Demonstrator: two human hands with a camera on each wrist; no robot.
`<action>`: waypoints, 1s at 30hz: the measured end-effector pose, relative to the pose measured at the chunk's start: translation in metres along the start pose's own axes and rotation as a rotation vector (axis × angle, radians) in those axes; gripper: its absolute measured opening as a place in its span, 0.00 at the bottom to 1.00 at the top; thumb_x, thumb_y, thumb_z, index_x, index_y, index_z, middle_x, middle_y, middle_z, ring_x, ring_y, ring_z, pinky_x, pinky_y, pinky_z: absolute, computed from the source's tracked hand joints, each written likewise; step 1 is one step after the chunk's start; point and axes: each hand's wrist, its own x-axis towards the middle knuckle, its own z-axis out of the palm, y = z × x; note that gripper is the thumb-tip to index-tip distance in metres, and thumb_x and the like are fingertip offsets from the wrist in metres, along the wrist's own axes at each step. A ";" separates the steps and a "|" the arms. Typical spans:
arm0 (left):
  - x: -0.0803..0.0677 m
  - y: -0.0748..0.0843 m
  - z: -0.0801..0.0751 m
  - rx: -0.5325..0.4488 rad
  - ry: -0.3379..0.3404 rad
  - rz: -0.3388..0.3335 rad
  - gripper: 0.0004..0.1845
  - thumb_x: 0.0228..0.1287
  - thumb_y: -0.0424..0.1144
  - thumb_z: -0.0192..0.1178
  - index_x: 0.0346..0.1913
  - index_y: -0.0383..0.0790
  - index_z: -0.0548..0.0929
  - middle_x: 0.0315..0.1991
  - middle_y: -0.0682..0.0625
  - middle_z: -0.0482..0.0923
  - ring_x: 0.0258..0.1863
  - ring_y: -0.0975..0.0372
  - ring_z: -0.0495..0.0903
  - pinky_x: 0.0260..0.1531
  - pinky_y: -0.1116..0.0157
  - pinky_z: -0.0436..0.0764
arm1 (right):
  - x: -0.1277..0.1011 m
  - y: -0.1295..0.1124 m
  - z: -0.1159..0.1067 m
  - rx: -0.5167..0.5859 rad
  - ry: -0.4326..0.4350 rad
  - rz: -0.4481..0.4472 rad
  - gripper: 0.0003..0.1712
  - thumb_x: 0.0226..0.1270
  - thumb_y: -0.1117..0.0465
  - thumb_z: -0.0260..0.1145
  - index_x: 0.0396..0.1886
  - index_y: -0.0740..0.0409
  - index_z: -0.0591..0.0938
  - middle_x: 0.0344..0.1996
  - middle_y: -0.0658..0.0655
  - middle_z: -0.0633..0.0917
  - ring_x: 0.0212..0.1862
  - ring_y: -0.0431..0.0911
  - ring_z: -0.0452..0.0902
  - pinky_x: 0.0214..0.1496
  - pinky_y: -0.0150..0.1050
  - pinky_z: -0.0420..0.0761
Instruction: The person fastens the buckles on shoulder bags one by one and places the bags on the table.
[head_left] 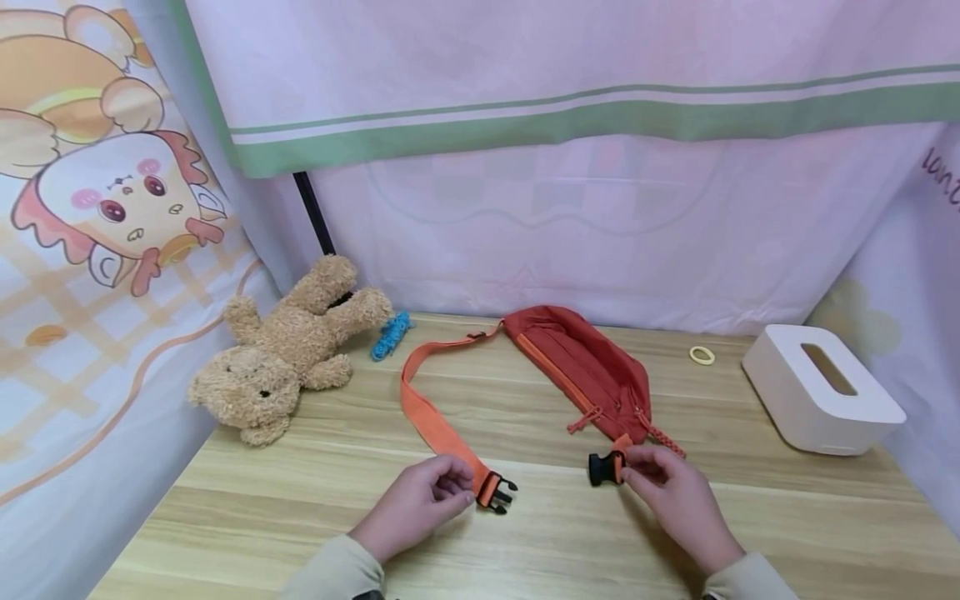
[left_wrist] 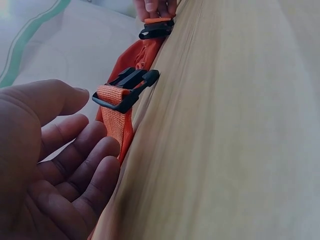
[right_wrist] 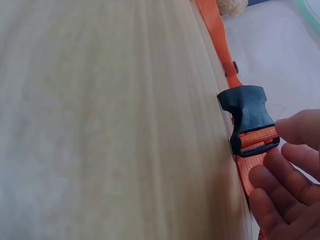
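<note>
A rust-red waist bag (head_left: 592,367) lies on the wooden table (head_left: 525,542). Its orange strap (head_left: 431,417) loops left and ends in a black pronged buckle (head_left: 498,492) (left_wrist: 127,87). My left hand (head_left: 457,487) (left_wrist: 85,150) lies beside that strap end with loosely curled fingers, the fingertips touching the webbing without pinching it. My right hand (head_left: 630,467) (right_wrist: 285,160) pinches the short orange strap just behind the black socket buckle (head_left: 602,468) (right_wrist: 247,112), thumb on top and fingers beneath. The two buckle halves lie apart, facing each other.
A tan teddy bear (head_left: 288,358) lies at the back left with a blue tangle (head_left: 390,335) beside it. A white tissue box (head_left: 821,387) stands at the right, and a small yellow ring (head_left: 702,356) lies behind it. Cloth curtains enclose the table.
</note>
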 end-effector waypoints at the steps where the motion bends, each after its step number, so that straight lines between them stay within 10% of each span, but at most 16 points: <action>1: 0.001 0.000 0.001 0.000 0.000 0.000 0.08 0.67 0.41 0.67 0.45 0.45 0.83 0.39 0.56 0.82 0.39 0.65 0.81 0.41 0.68 0.83 | 0.000 0.000 0.000 -0.003 0.002 -0.004 0.14 0.66 0.64 0.71 0.51 0.57 0.85 0.43 0.53 0.86 0.46 0.45 0.82 0.46 0.32 0.82; 30: 0.017 0.005 0.016 -0.056 0.010 -0.064 0.06 0.66 0.40 0.68 0.43 0.46 0.84 0.35 0.55 0.82 0.35 0.63 0.81 0.32 0.68 0.82 | 0.011 -0.002 0.003 -0.043 -0.039 0.058 0.09 0.67 0.64 0.70 0.46 0.56 0.86 0.39 0.52 0.86 0.41 0.44 0.79 0.42 0.36 0.80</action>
